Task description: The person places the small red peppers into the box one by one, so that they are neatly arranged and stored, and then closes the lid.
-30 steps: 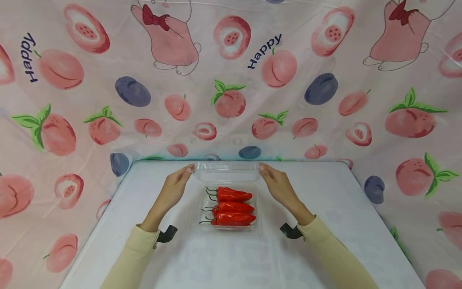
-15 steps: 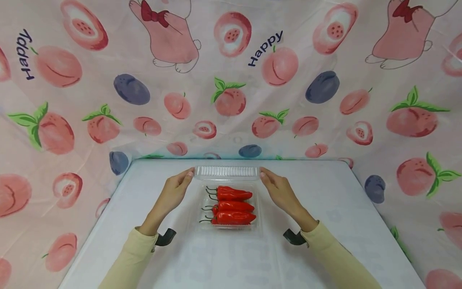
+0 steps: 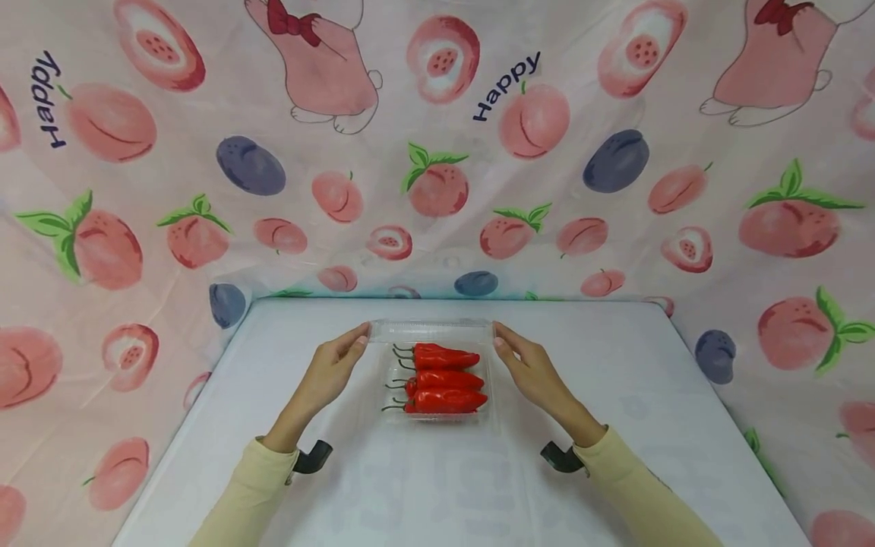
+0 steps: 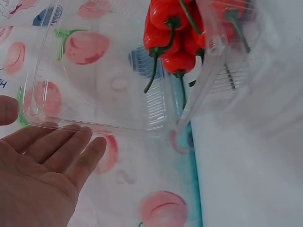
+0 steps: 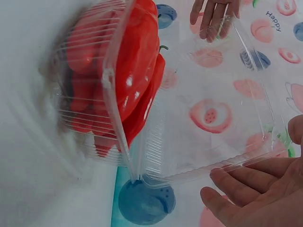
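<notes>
A clear plastic clamshell box (image 3: 494, 384) stands on the table with several red peppers (image 3: 447, 378) lying in it, their green stems pointing left. Its hinged lid (image 3: 431, 332) is raised at the far side, and the peppers stay in plain sight. At the lid's left corner my left hand (image 3: 331, 368) holds the edge, the fingertips (image 4: 83, 130) lying along its side and the thumb near the corner. My right hand (image 3: 536, 372) holds the opposite corner likewise, with fingertips (image 5: 218, 175) against the side. The exact thumb contact is hard to see on either side.
A white-covered table (image 3: 437, 486) lies under the box. Behind it hangs a pink fruit-print cloth (image 3: 437, 114). A small black wrist camera is strapped at the left cuff (image 3: 314, 457), another at the right cuff (image 3: 562, 457).
Both hands have come slightly down and nearer with the lid, which has tilted toward the peppers. The box sits a little farther up in the head view.
</notes>
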Demonstrator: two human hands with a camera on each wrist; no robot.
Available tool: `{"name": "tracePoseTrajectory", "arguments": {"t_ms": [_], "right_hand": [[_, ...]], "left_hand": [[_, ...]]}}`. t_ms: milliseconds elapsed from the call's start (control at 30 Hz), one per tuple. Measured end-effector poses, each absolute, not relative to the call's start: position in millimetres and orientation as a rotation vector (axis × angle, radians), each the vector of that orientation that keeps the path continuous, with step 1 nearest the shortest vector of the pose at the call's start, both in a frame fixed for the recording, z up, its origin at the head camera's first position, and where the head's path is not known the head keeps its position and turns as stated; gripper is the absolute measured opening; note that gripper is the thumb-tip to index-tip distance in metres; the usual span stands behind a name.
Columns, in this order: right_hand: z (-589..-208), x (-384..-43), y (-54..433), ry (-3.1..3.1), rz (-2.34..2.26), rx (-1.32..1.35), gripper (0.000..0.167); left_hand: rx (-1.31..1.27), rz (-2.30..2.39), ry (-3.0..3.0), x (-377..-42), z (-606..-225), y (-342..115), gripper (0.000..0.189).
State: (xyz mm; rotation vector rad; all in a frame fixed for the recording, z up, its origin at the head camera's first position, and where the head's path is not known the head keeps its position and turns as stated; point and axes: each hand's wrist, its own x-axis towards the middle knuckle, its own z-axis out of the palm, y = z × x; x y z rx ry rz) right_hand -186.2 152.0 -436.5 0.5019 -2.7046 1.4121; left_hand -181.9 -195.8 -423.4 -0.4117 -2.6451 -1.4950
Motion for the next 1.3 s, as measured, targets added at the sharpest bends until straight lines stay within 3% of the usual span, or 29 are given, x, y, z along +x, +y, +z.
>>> {"name": "tracePoseTrajectory", "arguments": {"t_ms": [1300], "right_hand": [[-473.2, -177.6, 154.3, -2.718, 1.495, 0.52, 0.055]], "left_hand": [[-0.287, -1.645, -2.716, -182.4, -461.6, -194.6, 0.044]]}}
